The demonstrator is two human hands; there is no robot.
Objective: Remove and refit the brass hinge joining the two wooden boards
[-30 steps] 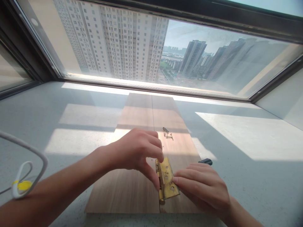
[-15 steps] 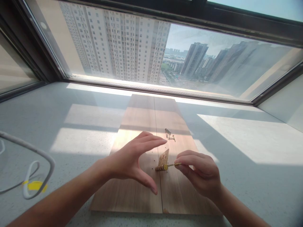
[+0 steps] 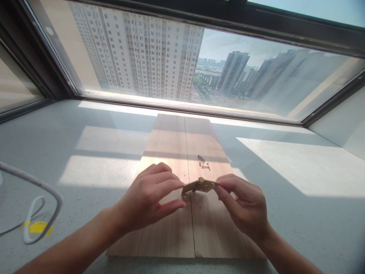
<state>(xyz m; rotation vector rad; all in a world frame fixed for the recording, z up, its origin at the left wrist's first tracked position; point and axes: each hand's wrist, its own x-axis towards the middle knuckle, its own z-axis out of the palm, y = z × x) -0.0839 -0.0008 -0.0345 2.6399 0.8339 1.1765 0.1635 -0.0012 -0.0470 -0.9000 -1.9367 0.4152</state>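
Observation:
A brass-coloured hinge [image 3: 205,185], partly unfolded with its knuckle facing up, is tilted just over the seam between two wooden boards [image 3: 219,232]. My right hand [image 3: 245,203] pinches the outer edge of its right leaf between thumb and fingers. On the other side, my left hand [image 3: 148,196] has its index fingertip at the left leaf's edge, thumb held apart below; I cannot tell how firmly it touches. Small dark holes show in the boards close to the hinge. Beyond it, several screws [image 3: 203,163] lie loosely on the right board.
The boards lie on a pale speckled sill [image 3: 94,167] under a large window with a dark frame [image 3: 171,108]. To the left, a grey-white cable [image 3: 37,182] loops over the sill with a yellow tag [image 3: 38,227]. A white wall [image 3: 342,106] stands at right.
The hinge has been raised and unfolded from nearly folded, with its leaves now spread to both sides. My left hand's fingers have come in to its left leaf; the right hand keeps hold.

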